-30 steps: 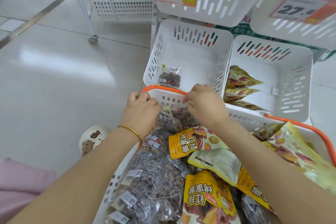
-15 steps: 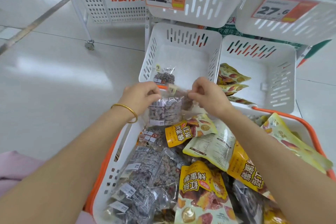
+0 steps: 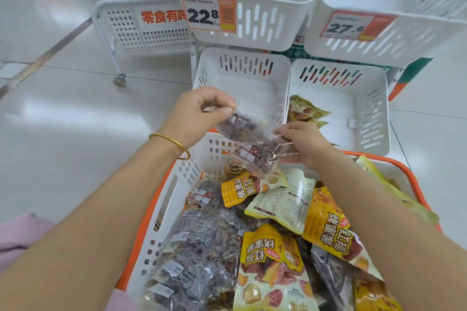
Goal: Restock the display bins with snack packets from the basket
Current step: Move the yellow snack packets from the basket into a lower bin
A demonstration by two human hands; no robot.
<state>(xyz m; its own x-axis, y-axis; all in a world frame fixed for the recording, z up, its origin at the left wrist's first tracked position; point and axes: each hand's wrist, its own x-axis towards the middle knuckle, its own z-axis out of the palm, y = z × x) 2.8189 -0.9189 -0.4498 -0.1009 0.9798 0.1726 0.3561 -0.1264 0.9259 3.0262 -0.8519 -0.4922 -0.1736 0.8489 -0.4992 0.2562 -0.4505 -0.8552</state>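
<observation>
My left hand (image 3: 195, 113) pinches a clear packet of dark snacks (image 3: 237, 125) at the near rim of the lower left display bin (image 3: 252, 83). My right hand (image 3: 302, 142) grips a second clear packet (image 3: 257, 156) just below it, above the basket's far end. The white basket with an orange rim (image 3: 161, 212) sits in front of me, filled with several clear dark-snack packets (image 3: 192, 247) and yellow packets (image 3: 273, 255). The lower right bin (image 3: 353, 118) holds a few yellow packets (image 3: 303, 111) against its left wall.
Two upper white bins carry price tags, 22.8 (image 3: 209, 14) and 27.6 (image 3: 351, 26). A white wheeled cart (image 3: 141, 23) with red lettering stands at the back left on the pale tiled floor (image 3: 75, 121). A pink garment (image 3: 17, 235) shows at the lower left.
Both hands lifted out of the basket with clear packets. The left hand has carried its packet up and forward to the lower left bin, and the right now holds a separate packet.
</observation>
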